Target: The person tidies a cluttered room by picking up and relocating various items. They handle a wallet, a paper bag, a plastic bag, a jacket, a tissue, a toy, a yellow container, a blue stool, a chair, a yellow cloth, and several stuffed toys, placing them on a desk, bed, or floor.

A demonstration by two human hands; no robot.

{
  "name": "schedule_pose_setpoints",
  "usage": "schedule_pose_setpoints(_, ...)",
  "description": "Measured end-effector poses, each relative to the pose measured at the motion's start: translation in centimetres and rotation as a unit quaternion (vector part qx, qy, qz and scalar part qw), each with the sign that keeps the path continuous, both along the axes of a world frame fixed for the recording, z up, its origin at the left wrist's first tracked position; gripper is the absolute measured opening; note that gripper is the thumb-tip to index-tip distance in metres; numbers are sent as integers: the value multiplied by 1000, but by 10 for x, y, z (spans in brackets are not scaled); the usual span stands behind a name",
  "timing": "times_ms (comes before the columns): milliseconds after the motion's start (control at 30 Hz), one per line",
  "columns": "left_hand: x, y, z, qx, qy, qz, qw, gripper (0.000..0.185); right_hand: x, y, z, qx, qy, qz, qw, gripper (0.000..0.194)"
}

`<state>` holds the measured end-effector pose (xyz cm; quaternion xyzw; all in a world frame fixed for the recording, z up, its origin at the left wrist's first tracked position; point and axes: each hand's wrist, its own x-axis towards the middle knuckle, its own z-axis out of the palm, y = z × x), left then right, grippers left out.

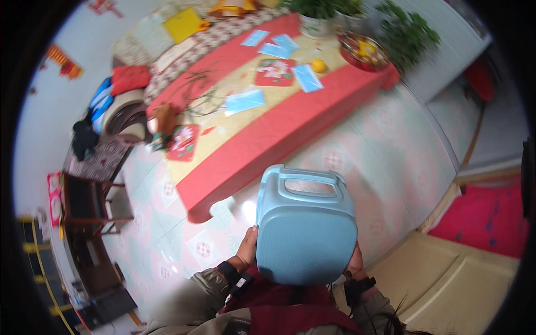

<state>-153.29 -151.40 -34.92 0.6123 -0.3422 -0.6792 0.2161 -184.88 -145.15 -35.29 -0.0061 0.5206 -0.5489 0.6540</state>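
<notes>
A light-blue plastic stool with a low backrest (pixel 305 243) is held up in front of my body. Its textured seat faces me, and the backrest with a slot-shaped opening points away. My left hand (pixel 248 247) grips the seat's left side. On the opposite side, my right hand (pixel 355 261) holds the seat edge, with most of its fingers hidden behind the plastic. Whatever lies under the seat is out of sight.
Beyond the stool stands a long table with a red and yellow cloth (pixel 268 138), bearing blue packets (pixel 245 101), an orange fruit (pixel 318 65) and a red bowl (pixel 363 52). A dark wooden chair (pixel 86 201) is at left. A beige panelled surface (pixel 444 268) lies close on my right.
</notes>
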Motion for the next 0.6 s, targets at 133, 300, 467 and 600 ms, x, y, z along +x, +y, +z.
schedule_pose_setpoints(133, 68, 55, 73, -208, -190, -16, 959, 33, 58, -15, 75, -49, 22, 103, 993, 48)
schedule_pose_setpoints(300, 147, 109, 122, -305, -265, 87, 911, 34, 144, -48, 121, -133, 64, 260, 954, 46)
schedule_pose_setpoints(467, 255, 164, 129, -287, -273, 213, 893, 30, 280, -74, 135, -186, 66, 378, 904, 42)
schedule_pose_setpoints(600, 352, 202, 115, -282, -283, 300, 867, 23, 412, -73, 144, -211, 37, 446, 869, 40)
